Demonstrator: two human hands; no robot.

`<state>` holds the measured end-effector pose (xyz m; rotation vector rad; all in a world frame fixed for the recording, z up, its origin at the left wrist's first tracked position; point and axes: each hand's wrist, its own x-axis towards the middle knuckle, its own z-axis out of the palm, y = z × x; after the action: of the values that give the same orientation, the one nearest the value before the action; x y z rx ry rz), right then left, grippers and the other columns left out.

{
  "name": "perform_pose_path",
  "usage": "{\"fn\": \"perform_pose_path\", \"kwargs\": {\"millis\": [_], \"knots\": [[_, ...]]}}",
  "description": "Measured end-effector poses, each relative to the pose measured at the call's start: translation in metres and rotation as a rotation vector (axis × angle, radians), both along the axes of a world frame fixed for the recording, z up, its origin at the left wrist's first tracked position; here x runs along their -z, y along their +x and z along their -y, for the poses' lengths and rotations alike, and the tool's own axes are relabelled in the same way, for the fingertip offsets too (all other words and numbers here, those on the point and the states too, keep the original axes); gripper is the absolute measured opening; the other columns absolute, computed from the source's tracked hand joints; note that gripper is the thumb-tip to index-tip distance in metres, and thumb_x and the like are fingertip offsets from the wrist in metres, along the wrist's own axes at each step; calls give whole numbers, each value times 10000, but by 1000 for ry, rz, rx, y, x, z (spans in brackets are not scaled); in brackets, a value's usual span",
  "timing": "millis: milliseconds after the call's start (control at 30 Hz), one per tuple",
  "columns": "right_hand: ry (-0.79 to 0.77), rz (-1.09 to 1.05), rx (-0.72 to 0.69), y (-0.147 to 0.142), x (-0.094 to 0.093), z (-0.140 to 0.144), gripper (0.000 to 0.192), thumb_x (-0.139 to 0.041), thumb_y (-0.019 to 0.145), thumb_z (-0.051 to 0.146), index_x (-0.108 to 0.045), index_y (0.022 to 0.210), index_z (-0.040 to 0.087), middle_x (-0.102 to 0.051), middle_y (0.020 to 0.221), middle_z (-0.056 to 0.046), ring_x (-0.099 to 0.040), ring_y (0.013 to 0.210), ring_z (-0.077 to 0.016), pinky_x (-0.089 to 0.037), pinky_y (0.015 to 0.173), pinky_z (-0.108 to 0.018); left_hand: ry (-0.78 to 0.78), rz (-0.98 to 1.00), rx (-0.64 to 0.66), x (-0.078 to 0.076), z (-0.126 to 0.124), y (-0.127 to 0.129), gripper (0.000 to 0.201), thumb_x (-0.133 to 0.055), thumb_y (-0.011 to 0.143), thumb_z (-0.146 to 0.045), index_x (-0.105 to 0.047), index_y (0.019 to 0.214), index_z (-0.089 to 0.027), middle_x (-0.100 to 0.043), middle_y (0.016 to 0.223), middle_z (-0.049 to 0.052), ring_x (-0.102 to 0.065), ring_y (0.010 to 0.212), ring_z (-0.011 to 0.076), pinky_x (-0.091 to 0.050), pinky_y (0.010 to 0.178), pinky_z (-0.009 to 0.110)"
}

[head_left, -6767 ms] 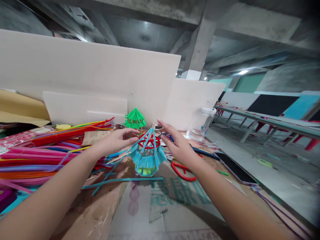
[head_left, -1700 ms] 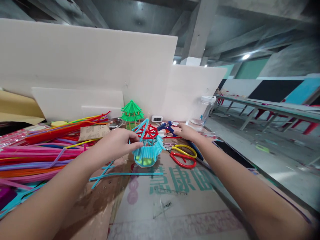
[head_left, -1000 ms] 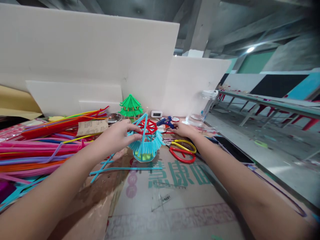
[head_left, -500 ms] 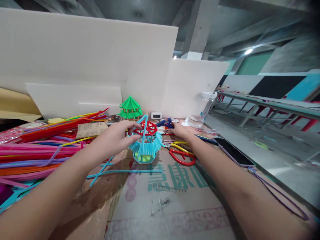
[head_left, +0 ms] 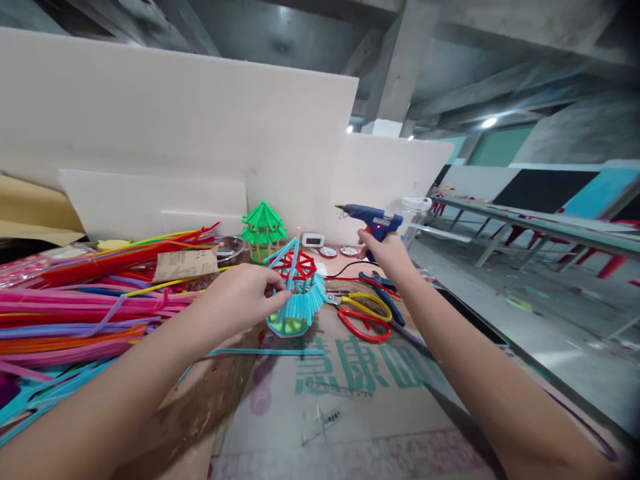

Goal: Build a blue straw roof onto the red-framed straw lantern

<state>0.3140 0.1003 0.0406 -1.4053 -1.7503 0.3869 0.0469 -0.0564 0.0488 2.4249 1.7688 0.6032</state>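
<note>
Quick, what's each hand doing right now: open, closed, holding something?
Left hand: fingers partly curled at the blue-and-red model; whether it grips can't be told.
Right hand: closed, holding the glue gun.

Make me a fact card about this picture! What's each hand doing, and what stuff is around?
Left hand: fingers at the left side of the blue model; can't tell how firmly they touch it
Right hand: holding the glue gun up off the table, nozzle pointing left
Gun light: small and red
Behind the blue model: green model and clock
Right of the blue model: scissors
On the left: colourful strips
Partly hidden by the gun: bottle
</note>
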Motion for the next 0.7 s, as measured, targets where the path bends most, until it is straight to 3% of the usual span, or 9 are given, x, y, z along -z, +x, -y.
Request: {"fn": "perform_pose_path", "kwargs": {"millis": [100,167,267,400,700], "knots": [[33,-158,-244,0,-14,27,401,-535,838,446,-627,1091,149,-710,1018,-110,-686,745,-194,-532,691,-301,-45,13,4,-7,1,-8,307,-466,836,-437,-656,715,-228,-658,650,-4,-576,579,172,-311,520,274],[10,-147,-347,2,-20,41,375,-584,813,422,-654,1070,158,-717,994,-99,-684,797,-211,-531,694,-306,-75,24,25,-12,3,-12,309,-470,835,-445,-638,694,-227,-642,629,-17,-570,568,164,-317,516,272],[-50,17,-419,5,-26,57,321,-626,779,439,-700,920,160,-720,815,-79,-671,798,-235,-528,710,-330,-84,45,45,-17,6,-16,303,-478,831,-439,-632,678,-228,-631,614,-27,-559,557,155,-322,512,267],[-54,123,-507,2,-27,71,348,-655,744,511,-693,860,185,-705,794,-63,-660,779,-238,-523,725,-348,-92,49,53,-17,5,-20,232,-507,804,-384,-660,708,-239,-618,599,-34,-530,539,147,-320,503,256],[-136,186,-597,-13,-23,86,505,-645,768,531,-640,1162,214,-727,919,-40,-665,867,-253,-526,735,-327,-79,8,54,-16,-1,-27,244,-505,809,-385,-663,710,-228,-571,573,-38,-487,518,128,-284,483,242]]}}
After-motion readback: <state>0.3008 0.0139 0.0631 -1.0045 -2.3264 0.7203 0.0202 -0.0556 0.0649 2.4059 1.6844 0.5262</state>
